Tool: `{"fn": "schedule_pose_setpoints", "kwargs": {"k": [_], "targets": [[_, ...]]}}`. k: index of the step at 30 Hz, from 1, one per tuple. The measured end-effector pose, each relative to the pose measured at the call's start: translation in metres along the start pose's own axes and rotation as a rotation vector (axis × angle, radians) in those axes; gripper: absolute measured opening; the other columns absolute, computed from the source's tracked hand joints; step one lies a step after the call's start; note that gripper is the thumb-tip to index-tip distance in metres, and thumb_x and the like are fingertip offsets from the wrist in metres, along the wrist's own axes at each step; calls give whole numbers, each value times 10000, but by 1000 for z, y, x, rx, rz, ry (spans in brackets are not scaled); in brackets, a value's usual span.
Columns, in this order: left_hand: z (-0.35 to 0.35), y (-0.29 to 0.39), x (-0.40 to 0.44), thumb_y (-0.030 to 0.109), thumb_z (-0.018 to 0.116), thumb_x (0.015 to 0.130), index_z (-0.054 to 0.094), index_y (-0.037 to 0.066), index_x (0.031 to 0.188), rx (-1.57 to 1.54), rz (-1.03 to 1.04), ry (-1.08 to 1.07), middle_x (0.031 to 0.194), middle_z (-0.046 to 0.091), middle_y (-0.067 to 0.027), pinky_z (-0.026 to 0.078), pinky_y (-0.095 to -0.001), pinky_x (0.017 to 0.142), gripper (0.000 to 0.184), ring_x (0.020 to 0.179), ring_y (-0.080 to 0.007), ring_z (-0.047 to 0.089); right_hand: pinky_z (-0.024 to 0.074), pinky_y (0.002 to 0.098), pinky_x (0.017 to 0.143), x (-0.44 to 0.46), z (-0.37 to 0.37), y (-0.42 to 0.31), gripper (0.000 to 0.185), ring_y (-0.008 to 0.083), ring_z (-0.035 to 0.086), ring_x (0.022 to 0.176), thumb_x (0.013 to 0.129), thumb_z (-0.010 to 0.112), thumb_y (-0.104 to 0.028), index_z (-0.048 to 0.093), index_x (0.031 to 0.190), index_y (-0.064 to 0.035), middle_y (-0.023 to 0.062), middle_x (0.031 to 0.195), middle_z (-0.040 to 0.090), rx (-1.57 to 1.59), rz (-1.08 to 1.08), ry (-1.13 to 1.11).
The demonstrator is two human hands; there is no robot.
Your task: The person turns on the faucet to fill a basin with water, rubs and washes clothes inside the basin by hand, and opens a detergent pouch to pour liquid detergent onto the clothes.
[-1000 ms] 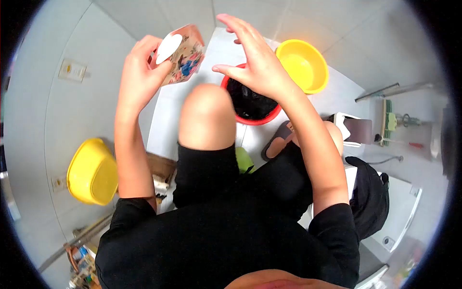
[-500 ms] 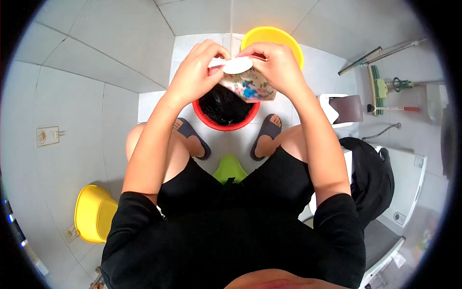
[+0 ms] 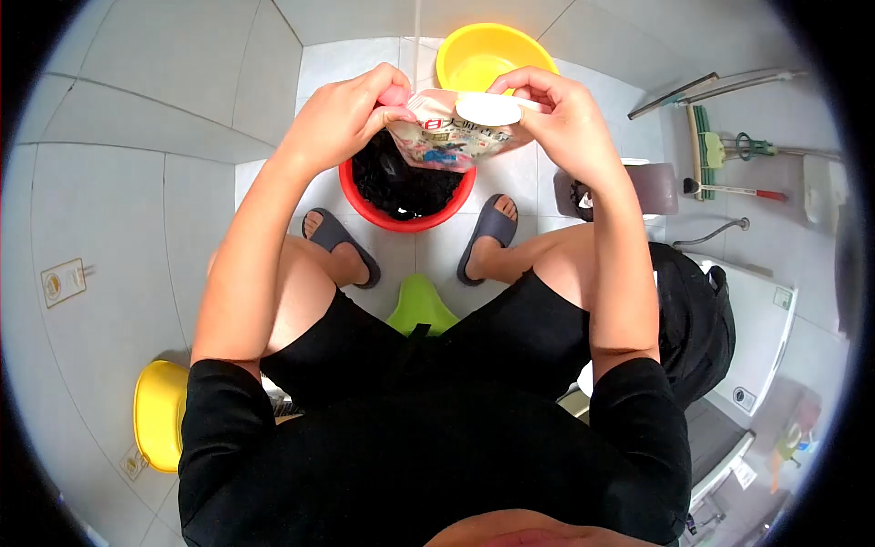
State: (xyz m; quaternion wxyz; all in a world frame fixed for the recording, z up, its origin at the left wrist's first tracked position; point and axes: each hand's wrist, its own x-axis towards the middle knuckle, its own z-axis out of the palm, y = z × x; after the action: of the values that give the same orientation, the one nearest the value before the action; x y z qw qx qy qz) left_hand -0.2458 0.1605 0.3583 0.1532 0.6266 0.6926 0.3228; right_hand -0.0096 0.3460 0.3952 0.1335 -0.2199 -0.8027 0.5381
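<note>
A printed, pale pink pouch (image 3: 447,148) with flowers and lettering is held up between my two hands, above the red basin (image 3: 406,226). My left hand (image 3: 342,118) pinches its upper left corner. At the opposite corner, my right hand (image 3: 567,114) grips the edge of the pouch together with a white spoon (image 3: 488,109), whose oval bowl lies across the pouch's top. What the pouch contains is hidden. Soaked black clothing (image 3: 401,182) fills the basin beneath, partly covered by the pouch and left hand.
Behind the pouch stands a yellow basin (image 3: 492,64). A green stool (image 3: 422,305) is between my legs. Another yellow tub (image 3: 159,415) is at the left wall. To the right are a black bag (image 3: 693,328), a grey bin (image 3: 652,187) and a mop (image 3: 702,150).
Both hands have spread apart, stretching the pouch's top edge between them. The spoon's handle, earlier toward my left hand, is now at the right hand. The view has shifted slightly.
</note>
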Motion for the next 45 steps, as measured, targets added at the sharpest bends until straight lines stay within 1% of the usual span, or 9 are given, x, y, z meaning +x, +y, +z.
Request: {"fn": "schedule_pose_setpoints", "kwargs": {"k": [7, 9, 11, 14, 17, 20, 25, 37, 45], "targets": [[13, 11, -3, 290, 747, 927, 599, 104, 1129, 115, 124, 120, 966, 722, -117, 560, -431, 760, 312, 897, -369, 694, 525, 345, 1000, -14, 0, -20, 523, 189, 656, 1097, 830, 793, -46, 635, 1329, -57, 73, 1250, 676, -41, -102, -305], [20, 16, -3, 282, 760, 912, 605, 107, 1138, 145, 205, 127, 970, 722, -117, 562, -432, 761, 325, 898, -372, 693, 526, 331, 921, -16, 17, -22, 580, 207, 660, 1051, 807, 822, -90, 634, 1356, -84, 79, 1215, 696, -404, -302, -230], [26, 22, -7, 265, 757, 916, 607, 106, 1142, 134, 191, 103, 974, 721, -123, 562, -431, 765, 315, 904, -376, 692, 535, 351, 809, -8, 42, -13, 457, 253, 683, 892, 835, 818, -182, 695, 1269, -107, 98, 1036, 737, -423, -275, -167], [28, 28, -12, 223, 743, 929, 610, 104, 1161, 45, 104, 38, 976, 718, -138, 561, -432, 774, 293, 907, -380, 690, 571, 461, 745, 1, 57, 5, 232, 363, 708, 785, 911, 692, -404, 809, 954, -208, 137, 818, 734, -603, -174, -69], [22, 23, -11, 193, 700, 947, 627, 97, 1172, -143, 34, -39, 975, 708, -146, 559, -423, 794, 255, 914, -369, 686, 573, 450, 749, 0, 50, 10, 215, 342, 715, 795, 921, 687, -360, 816, 923, -188, 134, 856, 746, -538, -182, -158], [9, 17, -2, 259, 681, 921, 663, 66, 1065, 9, 365, -78, 968, 686, -109, 552, -412, 773, 241, 911, -330, 668, 574, 442, 763, -5, 48, 14, 207, 329, 719, 805, 919, 687, -340, 825, 924, -186, 132, 869, 750, -599, -204, -198], [25, 15, -5, 271, 691, 919, 653, 76, 1023, 148, 449, -40, 913, 668, -103, 542, -441, 736, 225, 860, -342, 650, 567, 409, 746, -12, 47, 8, 211, 333, 714, 798, 913, 730, -308, 814, 949, -118, 141, 869, 750, -602, -189, -244], [42, 19, -6, 263, 699, 933, 590, 61, 853, 120, 214, 35, 690, 594, -125, 480, -423, 580, 242, 617, -337, 592, 569, 434, 756, -11, 46, 16, 206, 335, 718, 819, 918, 698, -331, 813, 936, -161, 123, 873, 752, -591, -240, -160], [65, 25, -7, 312, 638, 942, 657, 30, 749, -26, -68, 228, 601, 582, -110, 443, -383, 525, 343, 487, -219, 509, 574, 469, 753, -11, 50, 16, 222, 355, 724, 814, 912, 683, -331, 799, 880, -144, 148, 853, 744, -636, -260, -146]]}}
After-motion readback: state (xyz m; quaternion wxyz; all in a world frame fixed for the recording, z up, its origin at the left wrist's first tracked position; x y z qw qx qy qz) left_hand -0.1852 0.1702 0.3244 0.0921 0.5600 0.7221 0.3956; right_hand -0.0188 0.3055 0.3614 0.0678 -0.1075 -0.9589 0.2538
